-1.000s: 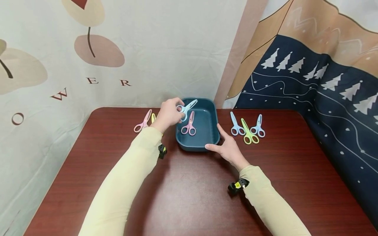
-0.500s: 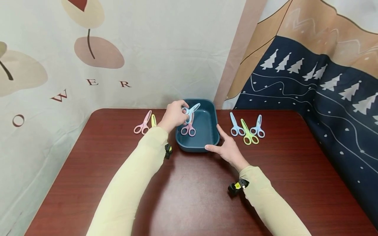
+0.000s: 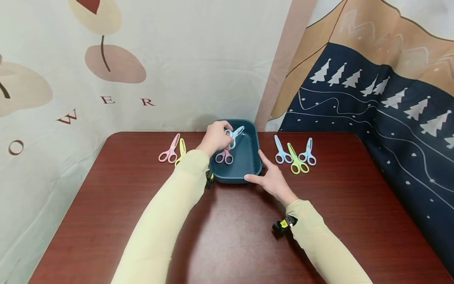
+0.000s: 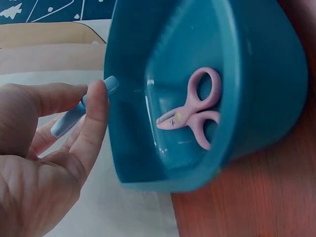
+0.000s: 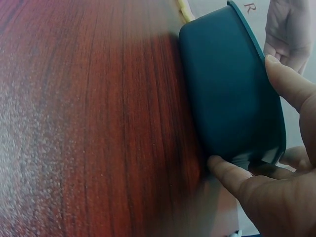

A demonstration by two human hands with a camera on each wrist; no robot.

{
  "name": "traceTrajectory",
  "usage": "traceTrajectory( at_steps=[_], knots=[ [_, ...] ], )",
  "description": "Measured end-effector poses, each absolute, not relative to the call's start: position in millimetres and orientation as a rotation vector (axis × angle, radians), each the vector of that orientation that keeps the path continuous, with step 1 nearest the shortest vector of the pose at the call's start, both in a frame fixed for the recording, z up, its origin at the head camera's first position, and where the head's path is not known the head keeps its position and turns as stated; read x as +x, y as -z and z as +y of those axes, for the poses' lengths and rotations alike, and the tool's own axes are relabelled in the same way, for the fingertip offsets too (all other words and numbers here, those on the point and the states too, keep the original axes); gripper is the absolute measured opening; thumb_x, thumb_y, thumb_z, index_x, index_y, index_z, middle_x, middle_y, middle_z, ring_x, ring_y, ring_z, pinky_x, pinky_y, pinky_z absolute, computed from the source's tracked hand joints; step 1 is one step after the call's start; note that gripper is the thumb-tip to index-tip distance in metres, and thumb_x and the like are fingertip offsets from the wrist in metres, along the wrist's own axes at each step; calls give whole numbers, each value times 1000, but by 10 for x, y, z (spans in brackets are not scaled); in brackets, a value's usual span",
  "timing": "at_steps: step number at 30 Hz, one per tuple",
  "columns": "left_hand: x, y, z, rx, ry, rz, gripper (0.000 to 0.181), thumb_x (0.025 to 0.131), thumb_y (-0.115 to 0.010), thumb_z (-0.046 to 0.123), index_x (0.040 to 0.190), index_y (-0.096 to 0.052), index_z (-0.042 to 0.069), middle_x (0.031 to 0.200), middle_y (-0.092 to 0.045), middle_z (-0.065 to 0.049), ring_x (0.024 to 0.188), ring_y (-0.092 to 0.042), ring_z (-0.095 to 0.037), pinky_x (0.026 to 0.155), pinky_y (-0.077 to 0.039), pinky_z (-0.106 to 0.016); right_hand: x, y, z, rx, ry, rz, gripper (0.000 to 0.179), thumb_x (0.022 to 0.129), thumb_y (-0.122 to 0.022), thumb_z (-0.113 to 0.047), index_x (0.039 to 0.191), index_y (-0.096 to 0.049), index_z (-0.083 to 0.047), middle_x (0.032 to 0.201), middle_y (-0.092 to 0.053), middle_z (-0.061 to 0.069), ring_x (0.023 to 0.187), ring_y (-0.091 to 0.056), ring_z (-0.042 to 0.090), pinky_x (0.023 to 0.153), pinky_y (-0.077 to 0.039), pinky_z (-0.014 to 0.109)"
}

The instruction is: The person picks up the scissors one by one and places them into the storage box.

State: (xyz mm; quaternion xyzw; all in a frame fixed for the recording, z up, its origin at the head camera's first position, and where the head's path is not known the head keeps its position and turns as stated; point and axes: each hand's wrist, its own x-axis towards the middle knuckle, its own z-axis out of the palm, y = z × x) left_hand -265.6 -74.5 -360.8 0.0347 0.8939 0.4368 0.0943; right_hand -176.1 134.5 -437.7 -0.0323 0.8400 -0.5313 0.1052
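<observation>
My left hand (image 3: 216, 138) pinches a pair of light blue scissors (image 3: 237, 132) over the left side of a dark teal tub (image 3: 248, 156). In the left wrist view, thumb and fingers close on the blue scissors (image 4: 70, 121) beside the tub's rim. Pink scissors (image 4: 185, 111) lie on the tub floor, partly covered by my left hand in the head view. My right hand (image 3: 274, 181) rests at the tub's near right corner with fingers extended. In the right wrist view, its thumb (image 5: 286, 81) touches the rim and another fingertip is low by the base.
Left of the tub, pink scissors (image 3: 169, 150) and yellow scissors (image 3: 182, 148) lie on the reddish-brown table (image 3: 227, 221). On the right lie two blue scissors (image 3: 281, 150) with green scissors (image 3: 296, 159) between them. Printed cloth (image 3: 198, 71) hangs behind the table.
My left hand has moved right and slightly down over the tub with the blue scissors, now covering part of the pink scissors inside. My right hand stays at the tub's corner.
</observation>
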Motion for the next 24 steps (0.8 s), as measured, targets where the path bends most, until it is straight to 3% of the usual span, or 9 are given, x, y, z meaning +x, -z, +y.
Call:
traceTrajectory(
  at_steps=[7,14,24],
  knots=[
    [-2683,3635,-662,79,-1316,2605,37,97,-68,3,134,-60,3,103,-67,-20,75,-76,-27,83,-62,-44,-1768,4383,1363,-124,1569,2476,101,89,-83,-25,167,-19,-20,163,-38,16,140,-47,34,97,-49,40],
    [-2717,3700,-632,37,-1311,2560,37,99,-66,6,136,-59,4,100,-70,-21,87,-77,-34,86,-60,-48,-1785,4408,1378,-146,1588,2464,101,89,-84,-25,167,-19,-19,161,-41,18,127,-51,34,74,-52,32],
    [-2772,3758,-549,28,-1228,2547,40,101,-62,5,141,-56,3,108,-68,-24,79,-77,-25,84,-61,-45,-1778,4393,1384,-129,1582,2452,101,89,-83,-25,167,-19,-21,163,-38,16,124,-51,34,70,-52,31]
  ],
)
